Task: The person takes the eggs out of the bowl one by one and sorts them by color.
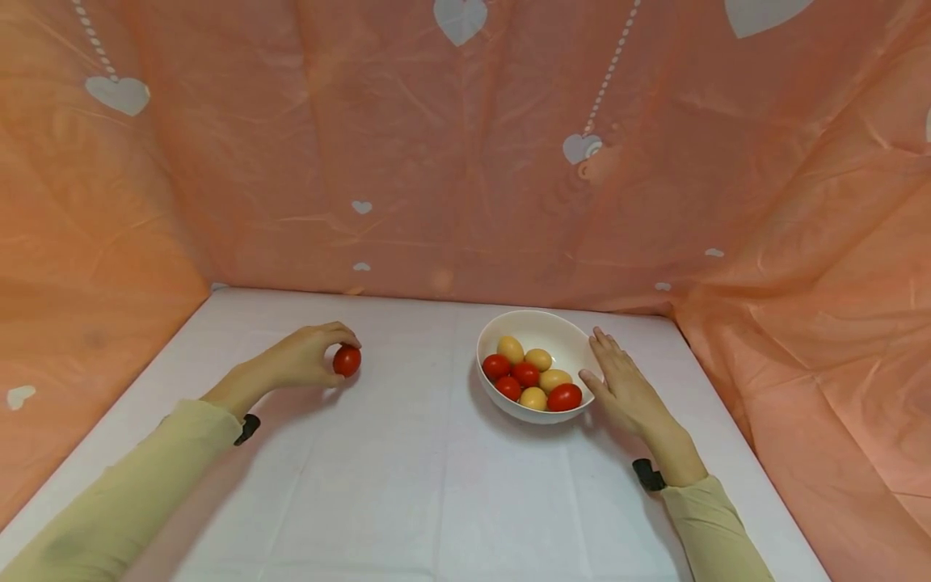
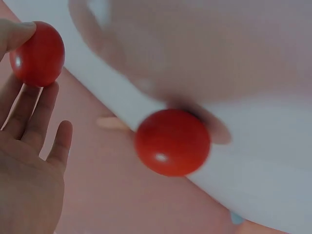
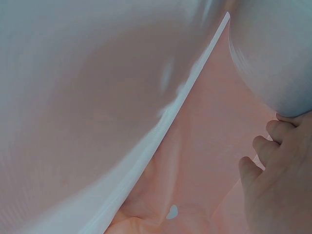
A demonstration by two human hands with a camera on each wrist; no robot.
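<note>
Within the left fingers' pinch, head view, sits a red egg [image 1: 347, 361]; the left hand [image 1: 313, 357] holds it by thumb and fingertips, and its smooth shell could slip and roll if that squeeze goes off-centre. Right of these fingers stretches white worktop [image 1: 393, 461], the widest room for moving. Past it stands a white bowl [image 1: 556, 331] holding red eggs [image 1: 496, 367] and yellow eggs [image 1: 555, 381]. The right hand [image 1: 627, 390] touches its right side, fingers straight, thumb apart; too hard a push could slide or tip it. Beyond the fingers, an orange sheet [image 1: 451, 162] limits room behind the bowl.

Left wrist view: beside the pinching fingers shows a second red shape [image 2: 173, 142]; what carries it, I cannot tell.

Right wrist view: the fingertips meet the bowl's outside, the worktop's edge running left of them.
</note>
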